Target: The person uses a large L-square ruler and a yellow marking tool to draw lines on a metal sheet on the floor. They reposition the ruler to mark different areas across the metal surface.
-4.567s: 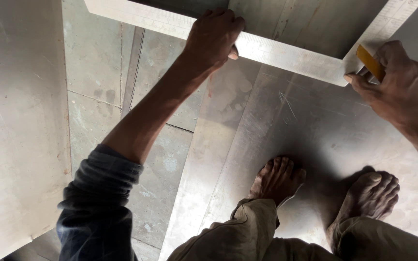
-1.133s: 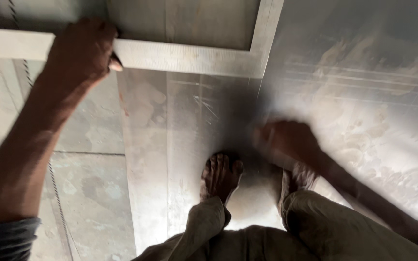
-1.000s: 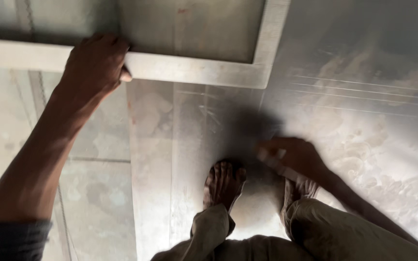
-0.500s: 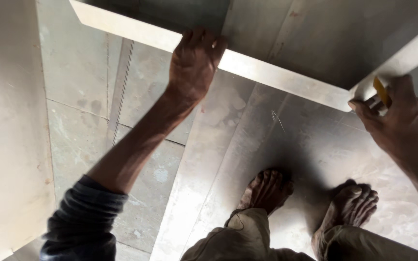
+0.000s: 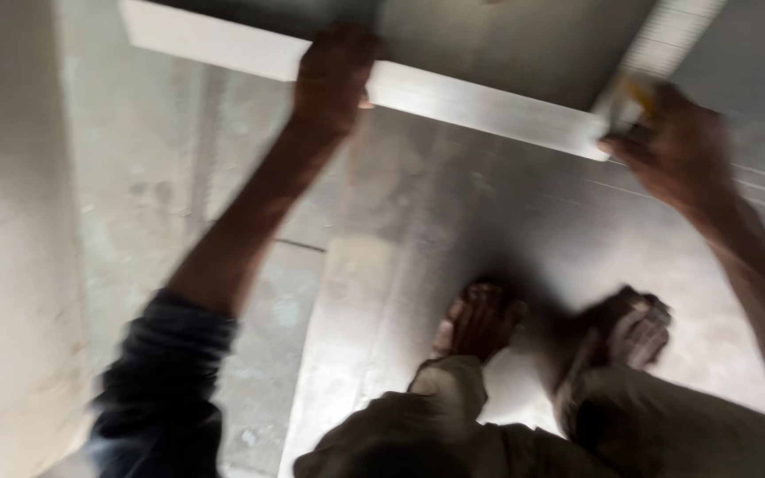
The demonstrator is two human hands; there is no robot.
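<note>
Across the top of the view, a long pale straightedge (image 5: 480, 102) lies flat on a grey metal sheet (image 5: 506, 221). The left hand (image 5: 334, 75) presses down on it, fingers curled over its far edge. At its right end, the right hand (image 5: 679, 146) is closed around a small yellow tool (image 5: 635, 93); blur hides the tip. Nearer the camera, two bare feet (image 5: 480, 319) rest on the sheet.
</note>
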